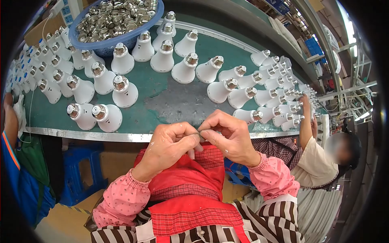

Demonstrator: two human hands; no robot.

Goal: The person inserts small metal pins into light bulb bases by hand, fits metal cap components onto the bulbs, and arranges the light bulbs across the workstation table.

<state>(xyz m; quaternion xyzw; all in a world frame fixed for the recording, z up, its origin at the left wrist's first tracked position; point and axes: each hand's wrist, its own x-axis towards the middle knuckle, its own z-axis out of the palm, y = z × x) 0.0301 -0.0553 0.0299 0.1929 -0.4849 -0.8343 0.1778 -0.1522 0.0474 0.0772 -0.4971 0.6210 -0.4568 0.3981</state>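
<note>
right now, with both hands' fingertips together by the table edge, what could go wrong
Anything tiny between the left hand and right hand, too small to make out, could slip from the grip and drop onto the red apron. The front bulb sits close to the metal edge; a sleeve might knock it off. The basket is heaped with metal caps, so a bump could spill some.

My left forearm (125, 196) and right forearm (273, 176) angle inward from the near side. My left hand (168, 146) and right hand (230, 135) meet between them, fingers curled, thumbs and forefingers bunched at the tips; whether either pinch is fully closed, I can't tell.
</note>
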